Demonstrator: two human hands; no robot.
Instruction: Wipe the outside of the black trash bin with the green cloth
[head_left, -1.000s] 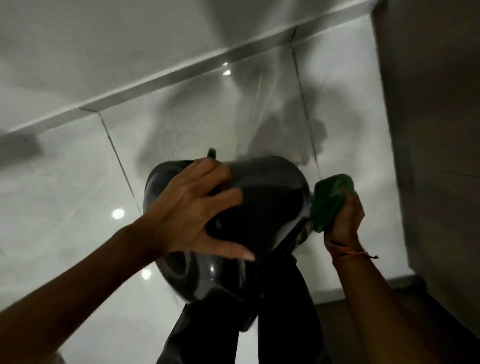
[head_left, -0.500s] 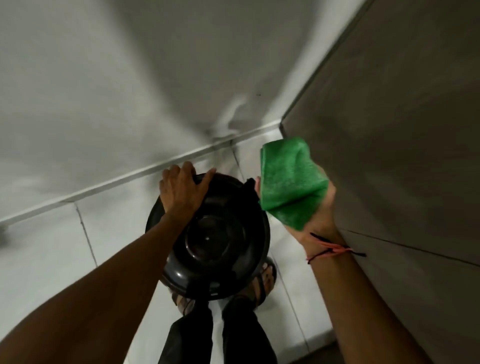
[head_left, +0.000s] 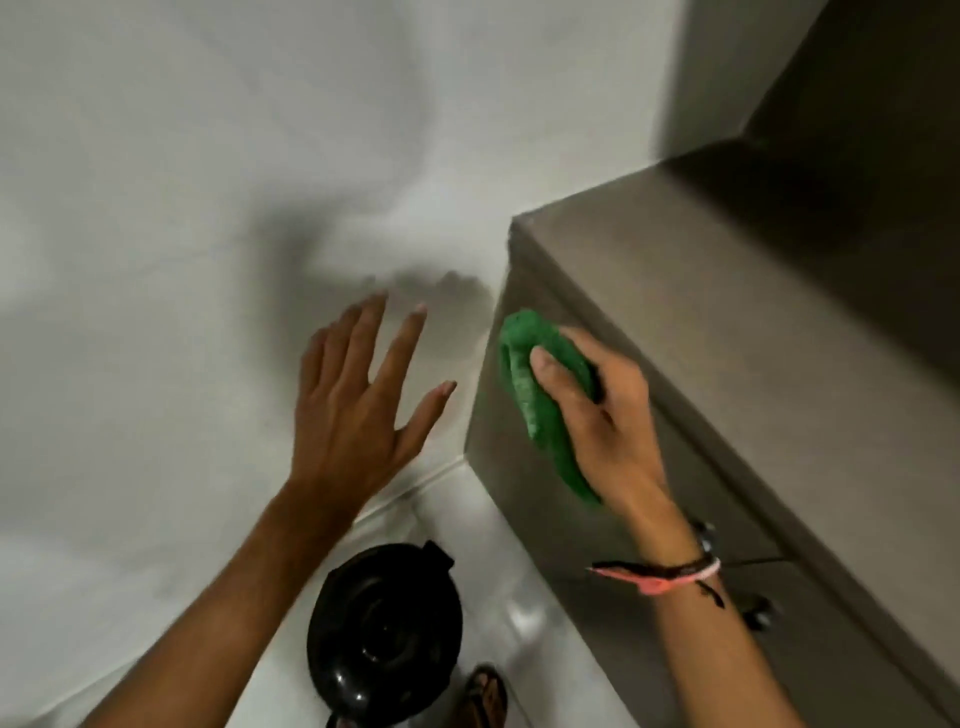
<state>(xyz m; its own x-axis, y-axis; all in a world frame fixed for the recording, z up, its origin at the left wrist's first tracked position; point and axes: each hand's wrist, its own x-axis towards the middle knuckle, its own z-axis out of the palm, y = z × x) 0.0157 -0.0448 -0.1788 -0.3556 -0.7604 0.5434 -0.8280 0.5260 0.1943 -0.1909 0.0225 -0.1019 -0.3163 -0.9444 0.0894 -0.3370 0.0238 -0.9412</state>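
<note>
The black trash bin (head_left: 384, 634) stands on the pale floor at the bottom of the view, seen from above with its round glossy lid on. My left hand (head_left: 358, 410) hovers well above it in front of the white wall, fingers spread, holding nothing. My right hand (head_left: 597, 421) is closed around the bunched green cloth (head_left: 540, 400), which is raised near the corner of the grey-brown cabinet. Neither hand touches the bin.
A grey-brown cabinet (head_left: 701, 332) fills the right side, its counter top level with my right hand. A white wall (head_left: 156, 260) runs behind the bin. A sandalled foot (head_left: 485, 696) shows beside the bin on the tiled floor (head_left: 530, 613).
My left hand has let go of the bin and lifted with fingers spread. My right hand has raised the cloth up toward the cabinet. The view has risen, so the bin sits lower and smaller.
</note>
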